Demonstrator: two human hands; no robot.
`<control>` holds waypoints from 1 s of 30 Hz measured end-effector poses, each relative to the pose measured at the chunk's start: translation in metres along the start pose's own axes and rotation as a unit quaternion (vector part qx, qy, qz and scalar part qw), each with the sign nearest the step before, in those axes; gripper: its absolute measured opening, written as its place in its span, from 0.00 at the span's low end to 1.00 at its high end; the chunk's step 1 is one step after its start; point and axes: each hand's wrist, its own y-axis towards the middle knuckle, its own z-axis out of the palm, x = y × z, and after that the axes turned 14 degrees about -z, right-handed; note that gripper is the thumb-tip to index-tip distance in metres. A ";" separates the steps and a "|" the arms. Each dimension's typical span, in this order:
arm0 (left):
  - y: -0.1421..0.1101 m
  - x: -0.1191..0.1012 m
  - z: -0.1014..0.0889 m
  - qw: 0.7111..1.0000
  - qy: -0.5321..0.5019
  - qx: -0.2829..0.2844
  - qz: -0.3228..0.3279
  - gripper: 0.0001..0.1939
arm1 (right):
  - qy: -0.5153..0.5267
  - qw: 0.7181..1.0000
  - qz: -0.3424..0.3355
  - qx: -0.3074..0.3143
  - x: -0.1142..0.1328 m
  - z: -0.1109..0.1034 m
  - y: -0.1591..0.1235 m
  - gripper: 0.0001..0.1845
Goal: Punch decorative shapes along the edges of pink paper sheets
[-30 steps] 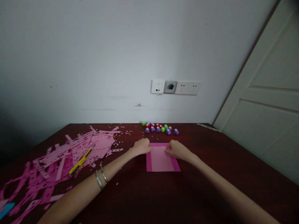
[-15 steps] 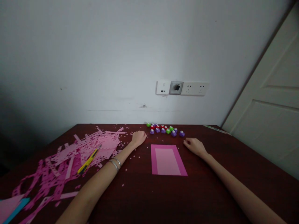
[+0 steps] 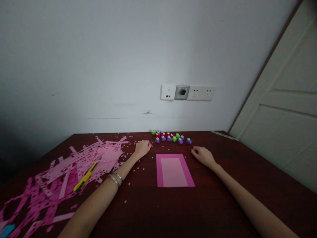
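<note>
Two pieces of paper lie on the dark red table: a light pink sheet [image 3: 174, 172] on top of a larger magenta sheet [image 3: 159, 173]. To the upper left of them, my left hand [image 3: 143, 148] rests on the tabletop in a loose fist, with nothing visible in it. My right hand [image 3: 203, 156] rests beyond their upper right corner, fingers curled in and nothing showing between them. Both hands are apart from the sheets. Behind them, near the wall, stand several small craft punches [image 3: 169, 138] in purple, red and green.
Pink punched strips and scraps [image 3: 53, 193] cover the table's left side, with a yellow utility knife [image 3: 85, 177] lying on them. A turquoise piece [image 3: 8, 230] shows at the lower left corner. A thin strip [image 3: 224, 135] lies at the back right, near a white door [image 3: 284, 122].
My view has turned slightly to the right, so everything appears shifted left. Both hands stay in the same poses on the table, and the sheets have not moved.
</note>
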 end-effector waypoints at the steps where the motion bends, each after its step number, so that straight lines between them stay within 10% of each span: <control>1: 0.000 0.000 0.000 1.000 0.001 -0.001 0.001 0.15 | 0.000 1.000 0.000 -0.004 0.000 0.000 0.000 0.15; 30: -0.003 -0.002 -0.007 1.000 0.009 0.013 0.000 0.15 | 0.008 1.000 0.007 -0.006 0.004 -0.003 -0.001 0.15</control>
